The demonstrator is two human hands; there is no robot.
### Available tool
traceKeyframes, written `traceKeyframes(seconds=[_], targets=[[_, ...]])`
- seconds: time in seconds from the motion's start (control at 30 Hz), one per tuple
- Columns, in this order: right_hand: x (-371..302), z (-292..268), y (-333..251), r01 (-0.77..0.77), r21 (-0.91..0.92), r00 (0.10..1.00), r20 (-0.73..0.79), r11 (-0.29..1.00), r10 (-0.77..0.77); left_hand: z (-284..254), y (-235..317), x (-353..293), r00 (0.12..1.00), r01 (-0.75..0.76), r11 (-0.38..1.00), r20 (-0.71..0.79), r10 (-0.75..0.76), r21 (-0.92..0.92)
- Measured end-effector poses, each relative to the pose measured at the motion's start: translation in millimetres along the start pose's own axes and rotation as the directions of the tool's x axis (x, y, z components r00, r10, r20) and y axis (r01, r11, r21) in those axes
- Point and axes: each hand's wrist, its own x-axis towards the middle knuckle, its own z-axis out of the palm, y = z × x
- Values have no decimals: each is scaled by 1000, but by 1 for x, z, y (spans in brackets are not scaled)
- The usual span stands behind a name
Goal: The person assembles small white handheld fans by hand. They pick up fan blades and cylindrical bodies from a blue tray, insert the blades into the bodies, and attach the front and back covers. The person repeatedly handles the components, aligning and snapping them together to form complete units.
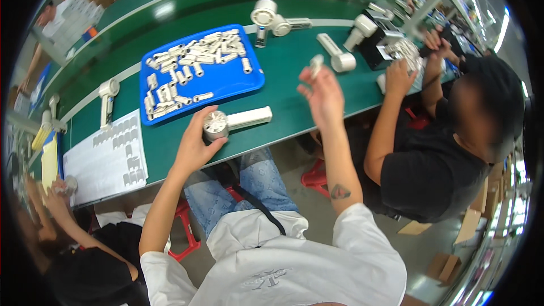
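Observation:
My left hand (pixel 194 143) is curled round the round head of a white handheld fan (pixel 249 118), which lies near the bench's front edge with its handle pointing right. Raised over the bench to the right, my right hand (pixel 325 96) pinches a small white plastic part (pixel 317 63) between its fingertips. The part's exact shape is blurred. Beyond my left hand, a blue tray (pixel 224 84) holds many small white plastic pieces, some lying in rows and others heaped.
Several more white fans stand or lie about, one (pixel 263 16) behind the tray and another (pixel 338 55) to the right. A printed sheet (pixel 107 161) with a grey pattern lies at left. Co-workers sit on both sides; the right one's hand (pixel 400 77) touches white pieces.

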Motion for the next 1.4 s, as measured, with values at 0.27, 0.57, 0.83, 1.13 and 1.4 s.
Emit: traceKeyframes(seconds=[0.27,0.57,0.83,1.13,1.4], targets=[[-22,38,84,-90,43,983,164,995,82,4,14,-9,983,104,985,-136,-123,-134],[-54,74,70,-247,37,959,152,968,238,-22,32,-22,967,186,981,-166,-193,-59],[-61,81,72,-97,-396,956,220,913,197,-41,26,-10,785,619,785,-44,-618,21],[-57,88,68,459,-686,845,534,565,-38,-32,-1,-11,964,92,991,-258,-65,97],[-54,98,59,559,-719,760,644,413,93,-29,3,-4,999,-48,996,24,46,75]])
